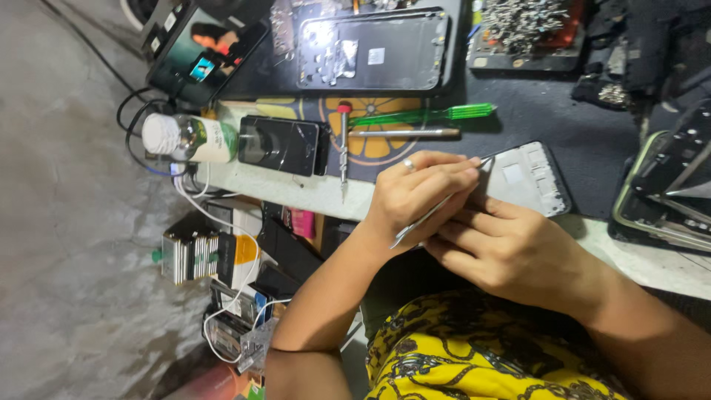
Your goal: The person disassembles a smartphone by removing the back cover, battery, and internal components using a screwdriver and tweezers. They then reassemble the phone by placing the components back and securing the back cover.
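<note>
Working a phone frame [527,178] at the near table [652,267] edge

Head view: left hand [415,196] clenches thin metal tweezers [433,211], tip at the frame's left edge; right hand [511,248] steadies the frame's near side, grasp hidden. Left of them lie a cracked black phone [285,144] and a red-capped screwdriver [344,141]

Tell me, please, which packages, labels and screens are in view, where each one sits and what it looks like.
Lit phone screen: top left, tilted, dark with a colourful picture.
Bottle: lying on the bench's left edge, white cap, white-and-green label.
Cracked dark phone: beside the bottle, black rectangle.
Open phone back: top centre, dark frame, small white sticker.
Grey phone frame: held under the left hand and right hand, pale square sticker.
</note>
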